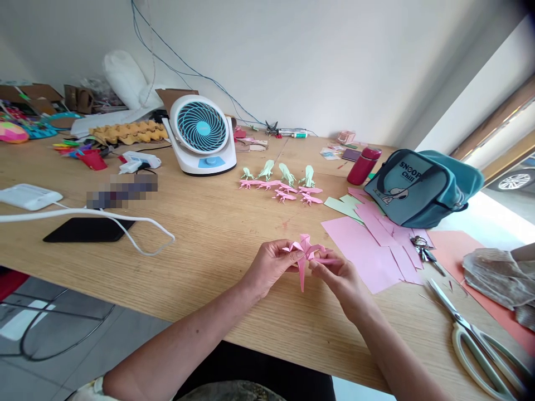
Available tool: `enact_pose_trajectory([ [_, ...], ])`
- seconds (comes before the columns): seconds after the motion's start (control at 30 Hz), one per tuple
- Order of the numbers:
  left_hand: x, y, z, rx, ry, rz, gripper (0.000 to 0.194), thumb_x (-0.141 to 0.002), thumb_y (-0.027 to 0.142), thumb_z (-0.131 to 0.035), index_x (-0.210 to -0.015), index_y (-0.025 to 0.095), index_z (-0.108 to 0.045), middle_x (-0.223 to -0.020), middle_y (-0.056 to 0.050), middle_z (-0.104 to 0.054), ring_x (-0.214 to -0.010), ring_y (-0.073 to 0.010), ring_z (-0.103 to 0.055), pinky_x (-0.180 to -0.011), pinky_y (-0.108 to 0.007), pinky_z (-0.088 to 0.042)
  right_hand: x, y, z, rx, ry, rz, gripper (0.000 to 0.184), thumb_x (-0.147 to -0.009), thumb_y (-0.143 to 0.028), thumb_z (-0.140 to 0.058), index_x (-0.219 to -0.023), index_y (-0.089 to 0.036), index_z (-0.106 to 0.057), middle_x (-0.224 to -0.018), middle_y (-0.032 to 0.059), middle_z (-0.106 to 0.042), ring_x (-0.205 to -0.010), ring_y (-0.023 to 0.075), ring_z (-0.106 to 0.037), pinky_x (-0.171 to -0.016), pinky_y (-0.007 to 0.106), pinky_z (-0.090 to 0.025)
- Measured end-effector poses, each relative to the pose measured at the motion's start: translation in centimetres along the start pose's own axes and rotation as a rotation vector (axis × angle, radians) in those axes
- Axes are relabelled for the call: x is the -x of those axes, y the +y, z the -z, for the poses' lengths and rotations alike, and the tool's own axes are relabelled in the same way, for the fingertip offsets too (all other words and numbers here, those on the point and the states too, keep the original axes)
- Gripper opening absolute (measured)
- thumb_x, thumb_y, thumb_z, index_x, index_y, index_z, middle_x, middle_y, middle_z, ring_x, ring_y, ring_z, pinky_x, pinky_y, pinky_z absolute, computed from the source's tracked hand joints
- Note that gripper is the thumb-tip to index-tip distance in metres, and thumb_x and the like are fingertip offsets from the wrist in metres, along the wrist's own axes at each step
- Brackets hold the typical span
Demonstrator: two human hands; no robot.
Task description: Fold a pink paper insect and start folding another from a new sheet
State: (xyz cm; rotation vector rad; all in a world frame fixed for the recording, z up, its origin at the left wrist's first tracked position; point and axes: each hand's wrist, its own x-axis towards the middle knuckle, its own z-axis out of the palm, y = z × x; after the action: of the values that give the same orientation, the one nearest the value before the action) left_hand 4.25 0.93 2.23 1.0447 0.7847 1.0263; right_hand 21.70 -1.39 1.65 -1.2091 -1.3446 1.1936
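Note:
Between my two hands, just above the table's front part, is a pink origami figure (pixel 304 246) with several pointed limbs. My left hand (pixel 273 264) pinches its left side between thumb and fingers. On the other side, my right hand (pixel 334 273) grips a narrow folded limb with thumb and fingertips. One long point of the paper hangs down between the hands. Beyond them stand finished-looking folded insects, pink ones (pixel 285 195) in front and pale green ones (pixel 287 174) behind.
Pink paper sheets (pixel 368 256) lie to the right, beside keys (pixel 424 249) and large scissors (pixel 463 323). A blue-green bag (pixel 412 186) and a red bottle (pixel 363 166) stand behind. Toward the left are a fan (pixel 203 131), a white cable (pixel 150 219) and a black pad (pixel 87 230).

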Motion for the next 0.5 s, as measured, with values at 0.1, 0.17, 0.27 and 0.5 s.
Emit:
enact_pose_trajectory([
  [0.1,-0.2,-0.2,0.2,-0.046,0.008,-0.018,0.031,-0.074,0.043,-0.080,-0.080,0.013,-0.073,-0.083,-0.005,-0.074,-0.079,-0.0173,-0.069,-0.073,-0.029,-0.058,-0.2,0.0,1.0,-0.016,-0.046,-0.036,0.035,-0.076,-0.053,-0.078,-0.093,-0.023,-0.073,-0.095,0.0061,-0.073,-0.089,0.0217,-0.064,-0.079,0.033,-0.050],
  [0.17,-0.2,-0.3,0.2,-0.068,-0.020,-0.034,0.031,-0.075,0.042,-0.079,-0.078,0.012,-0.072,-0.080,-0.004,-0.072,-0.076,-0.0153,-0.067,-0.071,-0.026,-0.056,-0.3,0.0,1.5,-0.039,-0.083,-0.062,0.035,-0.075,-0.051,-0.079,-0.095,-0.023,-0.073,-0.096,0.0064,-0.074,-0.091,0.0217,-0.065,-0.084,0.034,-0.050],
  [0.27,-0.3,-0.4,0.2,-0.112,-0.069,-0.064,0.029,-0.075,0.039,-0.079,-0.079,0.012,-0.069,-0.079,-0.002,-0.069,-0.076,-0.0135,-0.065,-0.073,-0.024,-0.052,-0.4,-0.1,1.6,-0.109,-0.147,-0.126,0.033,-0.076,-0.049,-0.080,-0.092,-0.021,-0.072,-0.090,0.0059,-0.074,-0.086,0.0204,-0.065,-0.085,0.035,-0.049],
  [0.5,-0.2,-0.7,0.1,-0.288,-0.027,-0.111,0.033,-0.071,0.033,-0.082,-0.076,0.016,-0.055,-0.071,0.002,-0.061,-0.065,-0.0098,-0.058,-0.064,-0.021,-0.047,-0.1,-0.1,0.6,-0.184,-0.148,-0.197,0.035,-0.063,-0.046,-0.089,-0.080,-0.020,-0.071,-0.076,0.0007,-0.069,-0.071,0.0153,-0.060,-0.067,0.026,-0.045],
])
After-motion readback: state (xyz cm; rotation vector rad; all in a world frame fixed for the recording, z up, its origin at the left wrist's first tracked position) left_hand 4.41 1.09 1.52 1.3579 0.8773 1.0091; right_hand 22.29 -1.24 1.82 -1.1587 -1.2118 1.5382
